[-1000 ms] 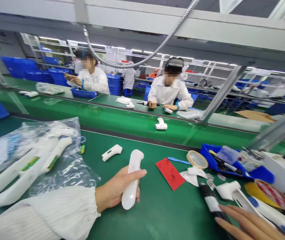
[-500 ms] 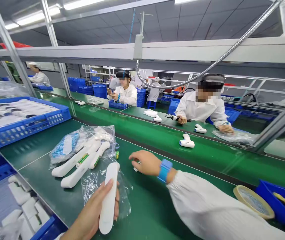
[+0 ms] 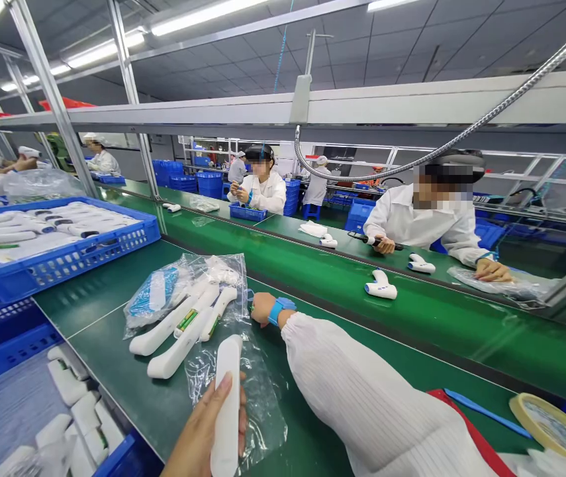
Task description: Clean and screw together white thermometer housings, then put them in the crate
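My left hand is wrapped round a long white plastic housing, held upright over a clear plastic bag. My right hand, with a blue wristband, reaches to the right edge of another clear bag. Its fingers are bent together, and what they hold is too small to make out. Beside it, several white housings lie on the green table, some with green batteries showing. A bag with a blue item lies behind them.
Blue crates of white parts stand at the left, one lower. A white device lies on the green belt. Tape and a blue tool are at right. A person works across the belt.
My right hand has moved left to the bag's edge, and its fingers have drawn together. My left hand still holds the housing. The view has shifted, showing the blue tool at right.
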Demonstrator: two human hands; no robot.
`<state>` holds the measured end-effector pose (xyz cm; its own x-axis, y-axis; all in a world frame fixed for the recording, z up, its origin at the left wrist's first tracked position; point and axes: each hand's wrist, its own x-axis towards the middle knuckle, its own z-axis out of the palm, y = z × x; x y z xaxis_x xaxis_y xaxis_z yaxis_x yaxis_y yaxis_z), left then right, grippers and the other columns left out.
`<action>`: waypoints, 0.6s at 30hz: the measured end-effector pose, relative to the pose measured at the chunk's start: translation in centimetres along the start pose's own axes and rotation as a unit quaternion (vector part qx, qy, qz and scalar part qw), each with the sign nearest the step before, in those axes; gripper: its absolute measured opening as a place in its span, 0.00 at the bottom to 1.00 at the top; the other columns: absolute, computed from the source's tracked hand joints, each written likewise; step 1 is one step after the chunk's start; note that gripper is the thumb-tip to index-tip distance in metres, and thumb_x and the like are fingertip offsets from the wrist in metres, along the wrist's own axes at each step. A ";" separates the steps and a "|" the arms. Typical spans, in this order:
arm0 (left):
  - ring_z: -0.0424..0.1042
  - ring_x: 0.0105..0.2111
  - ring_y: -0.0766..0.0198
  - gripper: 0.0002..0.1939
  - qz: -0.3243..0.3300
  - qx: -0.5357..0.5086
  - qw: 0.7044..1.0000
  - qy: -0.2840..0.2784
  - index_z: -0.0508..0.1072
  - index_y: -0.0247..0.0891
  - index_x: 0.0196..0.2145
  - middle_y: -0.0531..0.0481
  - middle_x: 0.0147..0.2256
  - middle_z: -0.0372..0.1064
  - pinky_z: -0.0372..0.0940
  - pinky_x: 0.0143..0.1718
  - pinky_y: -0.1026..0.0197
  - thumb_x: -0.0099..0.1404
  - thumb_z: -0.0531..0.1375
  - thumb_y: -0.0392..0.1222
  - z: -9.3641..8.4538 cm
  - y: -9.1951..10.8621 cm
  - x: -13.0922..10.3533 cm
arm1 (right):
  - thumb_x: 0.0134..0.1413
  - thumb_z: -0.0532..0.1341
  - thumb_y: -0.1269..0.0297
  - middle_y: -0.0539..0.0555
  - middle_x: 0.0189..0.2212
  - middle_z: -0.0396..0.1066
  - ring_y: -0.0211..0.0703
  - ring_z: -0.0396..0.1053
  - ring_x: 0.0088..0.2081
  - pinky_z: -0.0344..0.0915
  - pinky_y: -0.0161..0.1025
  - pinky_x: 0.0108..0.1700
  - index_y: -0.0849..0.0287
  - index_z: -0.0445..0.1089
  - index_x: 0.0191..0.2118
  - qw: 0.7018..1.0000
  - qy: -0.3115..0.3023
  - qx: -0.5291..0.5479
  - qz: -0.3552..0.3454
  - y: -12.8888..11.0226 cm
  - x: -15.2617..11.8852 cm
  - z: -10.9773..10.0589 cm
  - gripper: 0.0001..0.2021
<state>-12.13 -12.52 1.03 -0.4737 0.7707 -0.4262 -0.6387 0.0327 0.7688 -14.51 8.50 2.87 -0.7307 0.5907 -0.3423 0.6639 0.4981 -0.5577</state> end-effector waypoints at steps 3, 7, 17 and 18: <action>0.54 0.11 0.74 0.24 0.007 0.045 0.999 -0.026 0.61 0.40 0.42 0.61 0.15 0.57 0.51 0.12 0.70 0.50 0.63 0.51 -0.8 -0.2 0.1 | 0.56 0.55 0.62 0.55 0.45 0.64 0.43 0.66 0.42 0.66 0.45 0.41 0.61 0.63 0.47 0.996 0.027 0.075 -0.031 0.4 -2.0 -0.7 0.14; 0.53 0.11 0.74 0.19 0.050 0.055 0.994 -0.083 0.62 0.40 0.40 0.60 0.18 0.59 0.53 0.10 0.70 0.50 0.62 0.42 -1.4 0.3 0.1 | 0.58 0.53 0.62 0.51 0.31 0.66 0.34 0.65 0.30 0.64 0.35 0.33 0.64 0.65 0.38 0.974 0.043 0.202 -0.090 1.4 -7.0 -1.5 0.10; 0.57 0.15 0.74 0.17 -0.045 -0.067 0.967 -0.240 0.62 0.41 0.46 0.56 0.25 0.60 0.54 0.15 0.69 0.63 0.50 0.51 6.6 0.4 1.6 | 0.47 0.58 0.60 0.41 0.16 0.51 0.27 0.41 0.16 0.38 0.30 0.19 0.59 0.61 0.33 0.831 0.061 0.549 -0.056 7.0 -21.0 -0.6 0.09; 0.55 0.15 0.74 0.18 -0.072 -0.075 0.959 -0.264 0.62 0.40 0.46 0.56 0.23 0.59 0.52 0.14 0.70 0.63 0.49 0.52 7.6 -0.1 2.0 | 0.46 0.58 0.61 0.42 0.16 0.54 0.27 0.43 0.17 0.39 0.30 0.19 0.59 0.61 0.33 0.829 0.080 0.552 -0.051 7.4 -21.8 -0.6 0.09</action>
<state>-8.38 -6.15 3.78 -0.0269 0.9811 -0.1917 -0.7731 0.1011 0.6262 6.43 -0.30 6.62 -0.6848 0.7020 -0.1959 -0.0139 -0.2813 -0.9595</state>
